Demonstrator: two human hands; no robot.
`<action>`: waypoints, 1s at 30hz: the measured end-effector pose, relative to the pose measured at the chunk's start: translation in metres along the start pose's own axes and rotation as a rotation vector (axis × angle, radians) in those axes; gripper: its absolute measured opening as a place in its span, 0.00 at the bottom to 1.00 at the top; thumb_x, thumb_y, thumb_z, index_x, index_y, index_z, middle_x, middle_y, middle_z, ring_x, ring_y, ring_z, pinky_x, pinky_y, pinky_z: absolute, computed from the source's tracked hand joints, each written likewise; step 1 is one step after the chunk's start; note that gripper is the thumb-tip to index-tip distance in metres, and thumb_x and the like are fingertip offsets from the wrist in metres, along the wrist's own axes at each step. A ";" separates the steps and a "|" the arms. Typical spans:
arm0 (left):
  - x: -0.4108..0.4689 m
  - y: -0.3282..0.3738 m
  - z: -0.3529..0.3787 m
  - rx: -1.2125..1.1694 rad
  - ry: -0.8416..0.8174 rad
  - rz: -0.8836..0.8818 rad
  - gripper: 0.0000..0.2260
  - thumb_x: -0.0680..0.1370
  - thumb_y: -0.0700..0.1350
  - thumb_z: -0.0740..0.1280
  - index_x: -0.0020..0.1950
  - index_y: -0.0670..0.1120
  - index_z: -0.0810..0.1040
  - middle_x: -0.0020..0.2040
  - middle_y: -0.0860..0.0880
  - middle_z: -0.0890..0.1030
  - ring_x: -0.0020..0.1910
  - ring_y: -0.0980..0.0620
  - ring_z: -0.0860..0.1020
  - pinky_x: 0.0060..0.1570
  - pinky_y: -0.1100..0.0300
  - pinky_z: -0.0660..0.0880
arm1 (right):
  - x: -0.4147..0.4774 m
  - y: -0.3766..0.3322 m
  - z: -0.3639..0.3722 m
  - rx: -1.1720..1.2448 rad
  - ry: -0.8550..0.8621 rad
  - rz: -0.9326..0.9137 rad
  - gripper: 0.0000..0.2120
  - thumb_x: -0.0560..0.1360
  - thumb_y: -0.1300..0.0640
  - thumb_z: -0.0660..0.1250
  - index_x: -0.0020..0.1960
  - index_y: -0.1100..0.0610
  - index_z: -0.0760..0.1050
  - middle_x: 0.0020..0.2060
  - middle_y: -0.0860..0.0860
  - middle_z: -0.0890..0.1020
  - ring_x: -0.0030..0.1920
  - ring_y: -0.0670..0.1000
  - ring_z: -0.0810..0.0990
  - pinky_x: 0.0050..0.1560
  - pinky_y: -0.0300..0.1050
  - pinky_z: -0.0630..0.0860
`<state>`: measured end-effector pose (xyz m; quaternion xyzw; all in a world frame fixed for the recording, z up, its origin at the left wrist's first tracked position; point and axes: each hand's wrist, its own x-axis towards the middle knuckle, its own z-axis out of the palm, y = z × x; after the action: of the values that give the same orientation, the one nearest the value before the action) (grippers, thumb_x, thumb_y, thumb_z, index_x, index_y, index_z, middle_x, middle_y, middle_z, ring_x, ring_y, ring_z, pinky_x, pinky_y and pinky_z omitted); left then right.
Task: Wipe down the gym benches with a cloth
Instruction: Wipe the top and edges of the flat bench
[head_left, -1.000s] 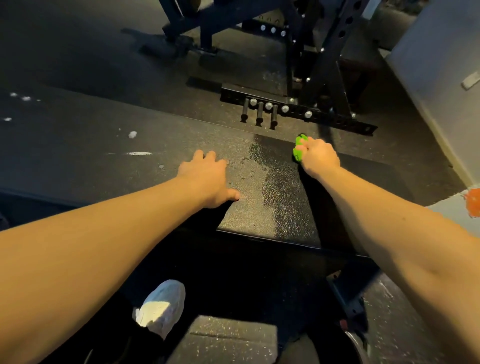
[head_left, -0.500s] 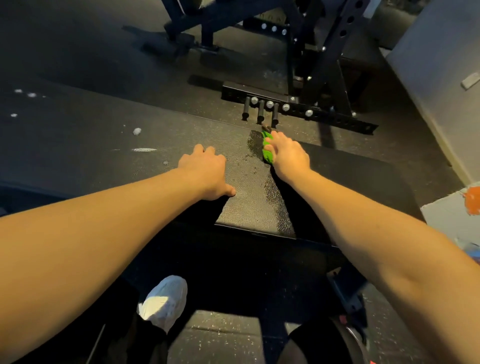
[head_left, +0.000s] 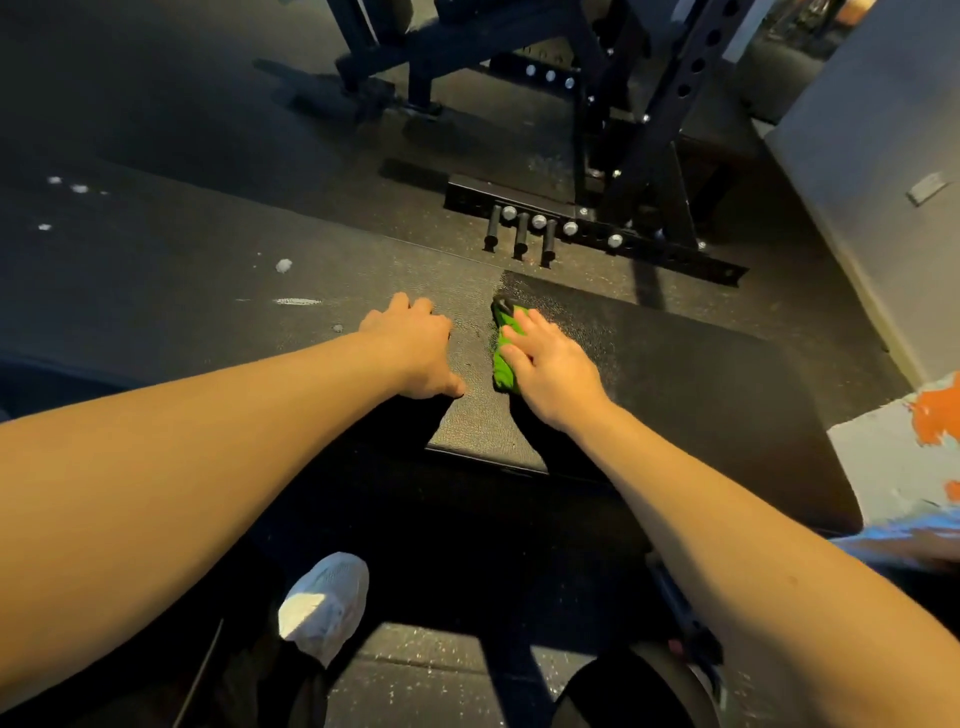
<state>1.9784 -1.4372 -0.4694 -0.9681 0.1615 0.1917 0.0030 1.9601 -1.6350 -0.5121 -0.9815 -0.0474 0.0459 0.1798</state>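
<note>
Head view: green cloth (head_left: 503, 364) lies bunched mid-desk (head_left: 675, 374) under the right hand (head_left: 558, 366), whose fingers (head_left: 525, 326) lie together, pressing it flat. Left hand (head_left: 415, 348) rests on the desk just beside the cloth, fingers loosely bent, holding nothing. Cloth judged light, soft, prone to bunching; best held by palm pressure over its centre.
</note>
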 end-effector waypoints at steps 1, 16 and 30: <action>0.000 -0.001 0.000 0.000 -0.005 0.008 0.41 0.73 0.70 0.68 0.80 0.50 0.62 0.78 0.46 0.63 0.77 0.40 0.59 0.68 0.40 0.68 | -0.011 0.010 -0.005 -0.008 -0.027 -0.037 0.23 0.85 0.47 0.56 0.78 0.51 0.67 0.81 0.47 0.60 0.81 0.49 0.53 0.81 0.51 0.52; -0.001 -0.009 -0.001 -0.028 -0.026 0.040 0.35 0.76 0.57 0.69 0.80 0.49 0.63 0.77 0.45 0.63 0.75 0.40 0.59 0.69 0.41 0.68 | -0.020 -0.024 0.020 -0.012 0.095 0.046 0.20 0.84 0.48 0.60 0.75 0.50 0.71 0.79 0.49 0.65 0.78 0.54 0.64 0.76 0.56 0.66; -0.007 -0.012 0.003 0.024 -0.049 0.014 0.45 0.73 0.68 0.70 0.82 0.49 0.58 0.80 0.45 0.59 0.78 0.39 0.56 0.71 0.39 0.66 | -0.107 0.007 0.023 0.102 0.296 0.147 0.15 0.82 0.58 0.65 0.67 0.57 0.80 0.74 0.52 0.72 0.78 0.55 0.66 0.80 0.52 0.57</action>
<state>1.9749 -1.4237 -0.4699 -0.9618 0.1703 0.2135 0.0172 1.8521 -1.6447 -0.5283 -0.9679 0.0538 -0.0840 0.2307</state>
